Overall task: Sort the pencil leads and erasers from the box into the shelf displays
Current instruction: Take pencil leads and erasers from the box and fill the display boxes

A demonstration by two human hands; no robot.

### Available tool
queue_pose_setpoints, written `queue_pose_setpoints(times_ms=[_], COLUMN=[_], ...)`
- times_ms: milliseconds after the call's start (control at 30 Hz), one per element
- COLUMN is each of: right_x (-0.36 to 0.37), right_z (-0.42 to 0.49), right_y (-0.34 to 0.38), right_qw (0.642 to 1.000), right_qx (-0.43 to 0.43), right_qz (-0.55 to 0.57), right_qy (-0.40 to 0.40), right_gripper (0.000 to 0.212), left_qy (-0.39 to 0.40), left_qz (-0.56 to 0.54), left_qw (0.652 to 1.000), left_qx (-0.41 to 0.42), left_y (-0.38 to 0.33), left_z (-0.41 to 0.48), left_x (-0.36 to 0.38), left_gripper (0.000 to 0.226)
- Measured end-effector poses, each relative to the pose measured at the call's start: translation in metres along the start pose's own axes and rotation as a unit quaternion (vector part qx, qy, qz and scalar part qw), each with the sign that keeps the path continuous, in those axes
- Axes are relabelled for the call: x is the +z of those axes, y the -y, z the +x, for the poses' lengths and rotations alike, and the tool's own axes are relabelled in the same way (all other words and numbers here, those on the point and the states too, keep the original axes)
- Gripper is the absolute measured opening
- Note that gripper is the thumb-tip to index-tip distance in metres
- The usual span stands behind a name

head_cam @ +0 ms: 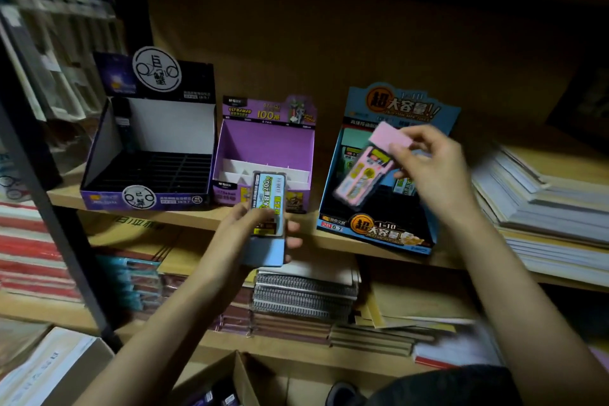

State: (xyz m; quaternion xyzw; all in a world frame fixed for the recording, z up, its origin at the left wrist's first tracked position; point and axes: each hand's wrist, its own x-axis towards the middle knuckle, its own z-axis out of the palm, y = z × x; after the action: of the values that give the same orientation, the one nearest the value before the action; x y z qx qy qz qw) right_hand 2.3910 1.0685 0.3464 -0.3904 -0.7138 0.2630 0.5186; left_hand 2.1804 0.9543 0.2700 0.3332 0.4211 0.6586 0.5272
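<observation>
Notebooks point(304, 295) stacked under shelf point(329, 238); paper stacks point(543, 214) beside blue display point(379, 232).

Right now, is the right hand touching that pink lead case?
Touching. The head view shows the right hand pinching the pink lead case by its top end with its fingers, above the blue display box.

The left hand point(245, 224), right hand point(431, 171) and both forearms point(184, 300) are bare. Dark clothing point(445, 386) shows at the lower edge.
</observation>
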Motion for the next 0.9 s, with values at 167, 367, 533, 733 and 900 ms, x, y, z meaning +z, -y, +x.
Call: queue_pose_setpoints(times_ms=[167, 367, 533, 733, 900], right_x=[-0.023, -0.010, -0.018, -0.011, -0.005], right_z=[0.021, 0.034, 0.041, 0.041, 0.041], right_y=[-0.027, -0.045, -0.050, -0.052, -0.062], right_qw=[0.970, 0.971, 0.974, 0.954, 0.898], right_qx=[-0.094, -0.091, -0.079, -0.123, -0.150], right_qz=[-0.221, -0.218, -0.204, -0.274, -0.414], right_qy=[-0.049, 0.018, 0.052, 0.019, -0.031], right_gripper=[0.011, 0.011, 0.011, 0.026, 0.033], left_qy=[-0.017, -0.006, 0.004, -0.021, -0.065], left_qz=[0.043, 0.107, 0.133, 0.261, 0.253], left_qw=[0.999, 0.994, 0.991, 0.963, 0.960], left_qx=[0.001, 0.009, 0.022, 0.058, 0.100], left_y=[0.004, 0.009, 0.008, 0.010, 0.009], left_z=[0.003, -0.002, -0.006, -0.007, -0.011], left_x=[-0.009, -0.017, -0.014, -0.013, -0.010], left_gripper=[0.017, 0.024, 0.027, 0.015, 0.026])
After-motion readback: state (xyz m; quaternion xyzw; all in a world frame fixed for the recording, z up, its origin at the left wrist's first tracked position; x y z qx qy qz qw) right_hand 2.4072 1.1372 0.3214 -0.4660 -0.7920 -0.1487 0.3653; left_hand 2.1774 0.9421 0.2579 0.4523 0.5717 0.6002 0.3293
